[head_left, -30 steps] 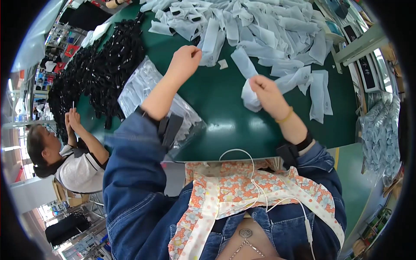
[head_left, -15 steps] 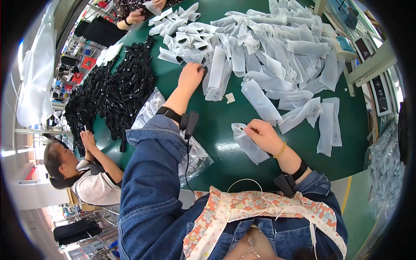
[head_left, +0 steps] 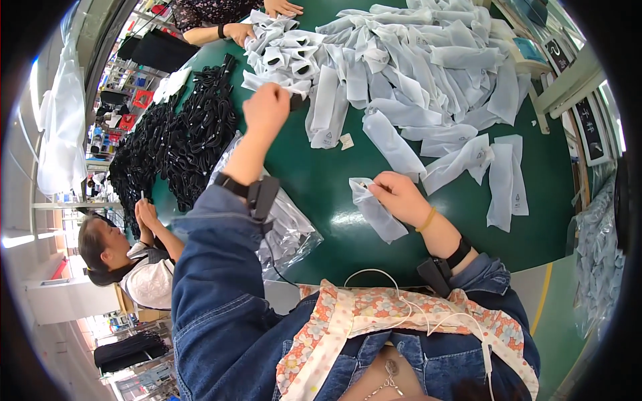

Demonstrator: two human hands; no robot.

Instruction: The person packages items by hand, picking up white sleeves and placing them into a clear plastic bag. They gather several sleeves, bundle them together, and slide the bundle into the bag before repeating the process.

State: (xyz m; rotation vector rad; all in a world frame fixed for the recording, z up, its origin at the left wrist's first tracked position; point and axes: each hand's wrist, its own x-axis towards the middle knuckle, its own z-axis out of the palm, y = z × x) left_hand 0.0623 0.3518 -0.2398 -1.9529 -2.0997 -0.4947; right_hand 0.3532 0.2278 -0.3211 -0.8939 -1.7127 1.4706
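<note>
My right hand (head_left: 400,198) pinches the mouth of a frosted plastic bag (head_left: 378,215), which hangs toward the near side over the green table. My left hand (head_left: 266,110) is closed, its fingers curled at the near left edge of the bag pile. A small dark piece (head_left: 295,101) shows just beside its fingertips; whether the hand grips it is hidden. Just beyond lie frosted bags (head_left: 289,57) whose open ends show black contents. Two long flat frosted bags (head_left: 326,100) lie to the right of my left hand.
A big heap of frosted bags (head_left: 428,60) covers the far table (head_left: 314,180). Bundled black cords (head_left: 194,134) lie left, beside a clear plastic sack (head_left: 287,230). One co-worker (head_left: 147,267) handles cords; another's hand (head_left: 239,32) touches the far bags. A pale scrap (head_left: 346,141) lies mid-table.
My left hand has drawn leftward from the bags' edge. My right hand keeps its pinch on the bag. The far co-worker's hands have come down onto the bags and table.
</note>
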